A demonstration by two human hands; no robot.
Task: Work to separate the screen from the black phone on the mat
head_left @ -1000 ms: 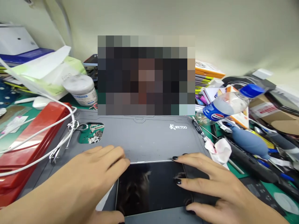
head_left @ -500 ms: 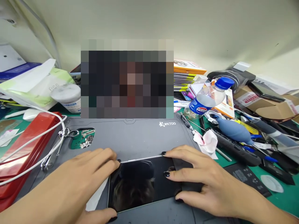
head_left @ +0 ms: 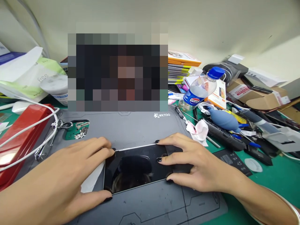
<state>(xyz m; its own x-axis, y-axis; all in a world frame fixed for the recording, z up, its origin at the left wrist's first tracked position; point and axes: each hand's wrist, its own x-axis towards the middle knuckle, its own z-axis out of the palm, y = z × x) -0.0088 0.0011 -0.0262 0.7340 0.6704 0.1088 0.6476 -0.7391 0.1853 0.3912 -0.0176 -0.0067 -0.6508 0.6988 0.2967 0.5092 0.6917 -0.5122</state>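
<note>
A smartphone (head_left: pixel 138 172) with a dark, glossy screen lies on the grey work mat (head_left: pixel 131 131), a dim reflection on its glass. My left hand (head_left: pixel 82 172) grips its left end, thumb at the near edge and fingertips at the far corner. From the other side, my right hand (head_left: pixel 194 162) spans the phone: index finger on the far edge, another fingertip on the glass, thumb at the near edge. A white sheet (head_left: pixel 92 179) shows partly under my left hand.
On the left lie a red case (head_left: pixel 28 134), white cable (head_left: pixel 57 120), scissors (head_left: pixel 63 124) and a mat recess with small metal parts (head_left: pixel 82 133). To the right stand a plastic bottle (head_left: pixel 201 89), blue air blower (head_left: pixel 223 119), crumpled tissue (head_left: pixel 199 129) and tools. A pixelated block hides the back.
The whole view has shifted, so things sit a little higher and further left. Both hands stay on the smartphone, their grip much the same.
</note>
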